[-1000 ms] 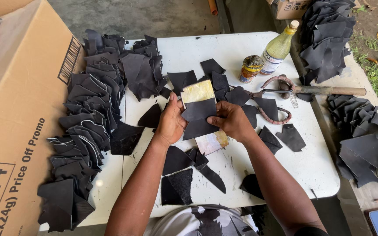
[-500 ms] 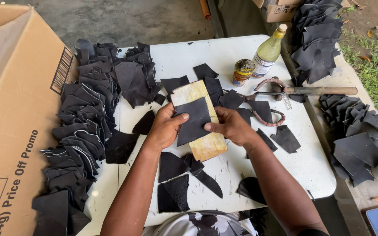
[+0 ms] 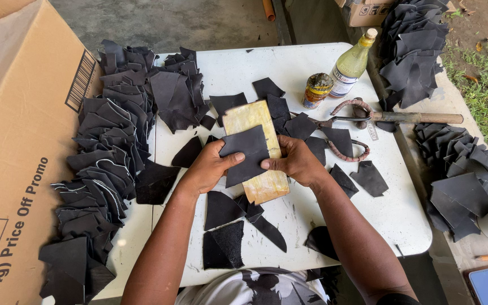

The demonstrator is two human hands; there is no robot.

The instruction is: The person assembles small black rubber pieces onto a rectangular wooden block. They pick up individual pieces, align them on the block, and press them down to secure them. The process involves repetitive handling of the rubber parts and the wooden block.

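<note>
At the centre of the frame a black piece [image 3: 245, 155] lies flat on a pale yellow block [image 3: 255, 149], which rests on the white table [image 3: 402, 214]. The piece looks thin, light and limp, like leather or rubber sheet, so it would likely bend and slide unless pinned; its side edges seem the best places to hold it, pressing down against the stiffer block beneath. The block looks rigid and a little heavier, a firm backing. The left hand [image 3: 207, 169] is partly closed, its thumb lying on top of the piece's left edge and its fingers curled under or beside the block. The right hand [image 3: 296, 161] is likewise half closed, thumb and fingertips pinching the piece's right edge against the block. Black offcuts [image 3: 230, 226] lie just below the hands, a long stack of cut pieces [image 3: 105, 158] runs down the left, and scissors [image 3: 345, 121], a jar [image 3: 317, 90] and a bottle [image 3: 350, 65] sit at upper right.
</note>
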